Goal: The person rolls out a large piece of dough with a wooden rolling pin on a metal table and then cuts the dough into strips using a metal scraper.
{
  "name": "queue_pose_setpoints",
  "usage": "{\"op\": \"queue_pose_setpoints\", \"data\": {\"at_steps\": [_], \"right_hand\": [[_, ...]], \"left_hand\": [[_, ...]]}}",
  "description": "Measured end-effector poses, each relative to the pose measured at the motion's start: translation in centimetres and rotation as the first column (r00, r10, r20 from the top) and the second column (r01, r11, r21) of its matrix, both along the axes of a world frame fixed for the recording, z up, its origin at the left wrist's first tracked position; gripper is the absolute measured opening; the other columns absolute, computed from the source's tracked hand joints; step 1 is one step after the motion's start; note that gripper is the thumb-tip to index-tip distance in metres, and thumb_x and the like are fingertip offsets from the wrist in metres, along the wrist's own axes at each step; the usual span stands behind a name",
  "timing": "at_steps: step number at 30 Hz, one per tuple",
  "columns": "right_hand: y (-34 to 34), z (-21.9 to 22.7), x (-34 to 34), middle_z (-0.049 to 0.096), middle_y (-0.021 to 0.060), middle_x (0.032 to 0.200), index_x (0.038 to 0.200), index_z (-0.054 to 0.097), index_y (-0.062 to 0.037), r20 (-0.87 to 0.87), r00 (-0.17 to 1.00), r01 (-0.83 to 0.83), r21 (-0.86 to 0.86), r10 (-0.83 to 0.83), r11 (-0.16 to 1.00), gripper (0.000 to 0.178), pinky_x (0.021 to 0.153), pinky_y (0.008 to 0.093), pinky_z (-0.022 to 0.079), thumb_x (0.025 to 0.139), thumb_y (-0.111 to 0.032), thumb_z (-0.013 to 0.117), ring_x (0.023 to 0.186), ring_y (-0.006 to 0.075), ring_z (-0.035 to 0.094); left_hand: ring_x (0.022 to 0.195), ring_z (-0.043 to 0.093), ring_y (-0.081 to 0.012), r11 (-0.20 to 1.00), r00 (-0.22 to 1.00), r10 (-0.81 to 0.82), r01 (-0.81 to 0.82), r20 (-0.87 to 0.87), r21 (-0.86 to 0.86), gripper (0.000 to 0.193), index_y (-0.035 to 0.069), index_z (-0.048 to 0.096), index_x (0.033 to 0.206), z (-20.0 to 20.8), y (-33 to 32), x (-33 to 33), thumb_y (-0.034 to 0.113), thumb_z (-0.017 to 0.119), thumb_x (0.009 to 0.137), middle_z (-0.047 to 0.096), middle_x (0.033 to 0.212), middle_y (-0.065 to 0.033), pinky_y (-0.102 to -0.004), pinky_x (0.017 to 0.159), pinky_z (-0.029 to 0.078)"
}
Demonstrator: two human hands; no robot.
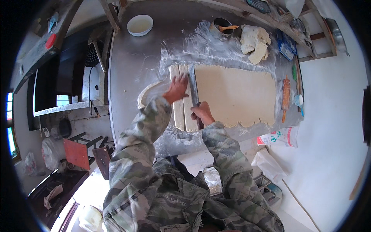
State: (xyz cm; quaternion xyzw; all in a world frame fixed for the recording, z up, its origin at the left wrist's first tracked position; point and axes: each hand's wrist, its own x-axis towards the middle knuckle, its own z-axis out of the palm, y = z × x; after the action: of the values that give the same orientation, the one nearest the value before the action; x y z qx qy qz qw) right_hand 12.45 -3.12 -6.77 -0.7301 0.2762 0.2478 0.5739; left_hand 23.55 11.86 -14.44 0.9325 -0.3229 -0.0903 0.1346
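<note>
A wide flat sheet of pale dough point(236, 96) lies on the floured metal table point(129, 81). Its left end is cut into several narrow dough strips point(179, 116), side by side. My right hand point(203, 112) is wrapped round the dark handle of a long knife point(194, 86), whose blade lies lengthwise along the line between strips and sheet. Fingers spread, my left hand point(177, 89) rests on the strips just left of the blade. Farther left, a loose, curved piece of dough point(143, 94) is partly hidden by my left sleeve.
Along the back stand a white bowl point(140, 25), a dark pot point(222, 29) with a wooden-handled tool and a dough lump point(255, 41). A blue box point(286, 47), a rolling pin point(286, 98) and a small white scoop point(298, 100) lie at the right. A printed sack point(284, 137) leans below.
</note>
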Motion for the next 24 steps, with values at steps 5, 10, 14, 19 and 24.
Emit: {"op": "queue_pose_setpoints", "data": {"at_steps": [5, 10, 14, 19, 24], "right_hand": [[-1.5, -0.6, -0.8, 0.061, 0.0173, 0.061, 0.077, 0.058, 0.0086, 0.023, 1.0, 0.02, -0.032, -0.019, 0.999, 0.019, 0.044, 0.034, 0.048, 0.076, -0.009, 0.065, 0.05, 0.0229, 0.062], [-0.3, -0.3, -3.9, 0.06, 0.0162, 0.058, 0.073, 0.058, 0.0087, 0.006, 1.0, 0.014, -0.061, -0.014, 0.998, 0.015, 0.042, 0.0355, 0.047, 0.076, -0.005, 0.063, 0.047, 0.023, 0.061], [-1.4, -0.2, -9.1, 0.06, 0.0162, 0.057, 0.073, 0.059, 0.0089, -0.038, 0.999, -0.01, -0.105, 0.007, 0.994, 0.015, 0.04, 0.0356, 0.046, 0.076, -0.005, 0.063, 0.045, 0.0223, 0.06], [-1.5, -0.5, -15.4, 0.059, 0.0147, 0.056, 0.071, 0.056, 0.0072, -0.028, 1.0, 0.01, -0.046, -0.012, 0.999, 0.013, 0.038, 0.0346, 0.046, 0.077, -0.001, 0.062, 0.044, 0.0225, 0.06], [-0.9, -0.5, -16.6, 0.06, 0.0167, 0.053, 0.064, 0.06, 0.0071, 0.046, 0.999, 0.008, -0.056, -0.006, 0.998, 0.014, 0.039, 0.036, 0.05, 0.076, -0.001, 0.059, 0.044, 0.0234, 0.063]], "left_hand": [[0.148, 0.017, -0.0352, 0.997, 0.997, -0.074, 0.074, -0.008, -0.013, 0.121, -0.011, 0.028, 0.145, -0.2, -0.7, -10.2, 0.066, 0.074, 0.064, 0.019, 0.157, -0.0239, -0.0546, 0.114, 0.022], [0.147, 0.017, -0.0351, 0.993, 0.998, -0.065, 0.063, 0.013, 0.096, 0.121, -0.01, 0.028, 0.146, -0.6, 0.1, -10.7, 0.066, 0.074, 0.064, 0.02, 0.158, -0.0227, -0.0545, 0.115, 0.021], [0.149, 0.013, -0.0343, 0.994, 0.996, -0.039, 0.046, -0.077, 0.096, 0.119, -0.006, 0.028, 0.148, -0.1, -0.6, -10.9, 0.055, 0.083, 0.061, 0.014, 0.16, -0.0197, -0.0551, 0.116, 0.018], [0.147, 0.017, -0.0348, 0.995, 0.999, -0.039, 0.042, -0.037, 0.09, 0.111, -0.006, 0.032, 0.145, -0.1, -0.5, -11.2, 0.05, 0.083, 0.064, 0.018, 0.158, -0.0195, -0.057, 0.114, 0.022], [0.126, 0.047, -0.0368, 0.978, 0.987, 0.111, -0.129, -0.12, -0.163, 0.062, -0.001, 0.063, 0.113, -0.2, -0.5, -10.6, 0.056, 0.061, 0.086, 0.054, 0.13, -0.0221, -0.0551, 0.1, 0.04]]}}
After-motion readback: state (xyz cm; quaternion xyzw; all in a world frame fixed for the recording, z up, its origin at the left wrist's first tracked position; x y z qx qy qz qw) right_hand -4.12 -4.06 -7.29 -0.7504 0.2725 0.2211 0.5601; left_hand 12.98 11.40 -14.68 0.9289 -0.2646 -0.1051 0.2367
